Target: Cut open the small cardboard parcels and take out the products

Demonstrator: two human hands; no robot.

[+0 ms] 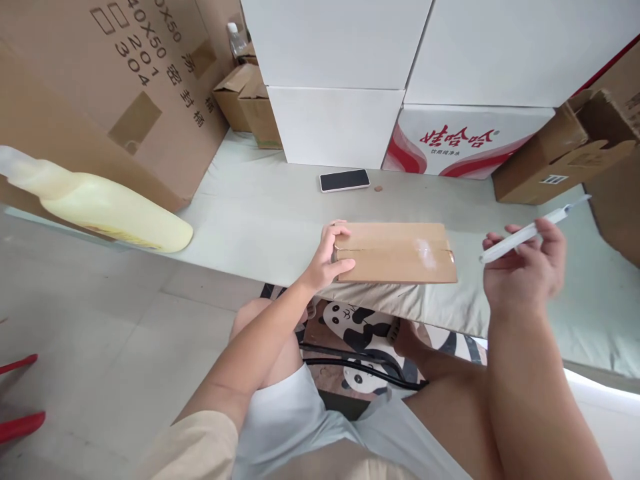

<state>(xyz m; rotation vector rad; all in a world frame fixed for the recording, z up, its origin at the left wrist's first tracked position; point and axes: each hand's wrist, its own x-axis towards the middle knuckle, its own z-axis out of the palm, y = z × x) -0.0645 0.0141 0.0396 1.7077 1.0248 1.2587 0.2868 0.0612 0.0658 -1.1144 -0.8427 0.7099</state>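
A closed brown cardboard box (390, 237) lies on the pale cloth-covered surface, near its front edge. A seam runs along its top, with a shiny patch of tape toward the right end. My left hand (327, 260) grips the box's left end, thumb on the near side and fingers on the far side. To the right of the box, my right hand (525, 270) is raised, palm up, with its fingers around a white utility knife (520, 237). The knife's thin blade points up and to the right, apart from the box.
Behind the box lie a phone (345, 181) and a small brown scrap (379, 189). White cartons (335, 127) are stacked at the back. An open cardboard box (560, 157) stands right; a large carton (115, 100) and a yellow bottle (110, 207) are left.
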